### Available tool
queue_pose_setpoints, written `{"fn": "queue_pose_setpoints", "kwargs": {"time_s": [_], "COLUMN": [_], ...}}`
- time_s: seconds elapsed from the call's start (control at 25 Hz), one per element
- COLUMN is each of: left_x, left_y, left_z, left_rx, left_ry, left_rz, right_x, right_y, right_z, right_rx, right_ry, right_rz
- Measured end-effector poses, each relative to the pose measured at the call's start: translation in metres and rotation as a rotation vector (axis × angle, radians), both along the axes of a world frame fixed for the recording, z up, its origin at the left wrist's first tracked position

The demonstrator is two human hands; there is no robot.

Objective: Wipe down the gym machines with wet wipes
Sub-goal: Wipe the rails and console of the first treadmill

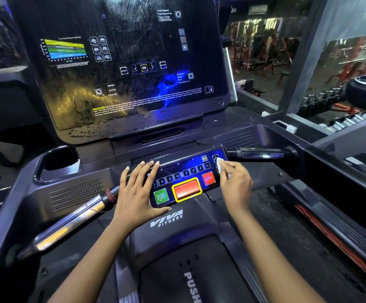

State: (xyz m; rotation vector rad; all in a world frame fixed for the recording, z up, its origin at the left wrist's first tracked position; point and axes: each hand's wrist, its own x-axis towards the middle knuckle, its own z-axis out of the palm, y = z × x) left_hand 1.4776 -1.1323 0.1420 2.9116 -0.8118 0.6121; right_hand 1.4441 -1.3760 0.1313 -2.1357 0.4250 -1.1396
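I stand at a treadmill whose button panel lies low in the middle of the console, with a green quick-start key, a large red key and a red stop key. My left hand rests flat on the panel's left end, fingers straight. My right hand pinches a small white wet wipe and presses it on the panel's right end, beside the stop key. Above stands the big dark display screen, streaked with wet smears.
A chrome handlebar runs to the lower left and a black grip bar sticks out to the right. A cup holder sits at the console's left. Behind a glass partition at right are dumbbell racks and red gym frames.
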Motion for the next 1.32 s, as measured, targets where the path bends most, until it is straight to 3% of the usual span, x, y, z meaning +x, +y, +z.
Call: {"fn": "queue_pose_setpoints", "kwargs": {"time_s": [0.36, 0.52, 0.64, 0.88, 1.04, 1.24, 1.32], "left_x": [0.000, 0.000, 0.000, 0.002, 0.001, 0.002, 0.002], "left_y": [-0.001, -0.001, -0.001, -0.002, -0.003, 0.000, -0.001], "left_z": [0.000, 0.000, -0.001, -0.003, -0.003, -0.003, -0.003], "left_rx": [-0.001, -0.005, -0.004, -0.028, -0.071, -0.012, -0.024], "left_ry": [-0.021, -0.023, -0.033, -0.070, -0.074, -0.057, -0.054], "left_rz": [0.000, -0.004, -0.006, -0.017, -0.023, -0.009, -0.010], "right_x": [-0.008, 0.011, 0.022, 0.015, 0.000, 0.022, 0.023], "right_y": [0.047, -0.002, 0.012, 0.081, 0.100, 0.042, 0.058], "right_z": [-0.006, 0.012, 0.014, 0.012, 0.002, 0.023, 0.020], "right_rx": [-0.221, -0.018, -0.122, -0.319, -0.429, -0.171, -0.249], "right_ry": [0.024, -0.030, 0.000, -0.003, 0.005, -0.004, 0.006], "right_rz": [0.160, -0.017, -0.027, 0.131, 0.368, 0.102, 0.116]}}
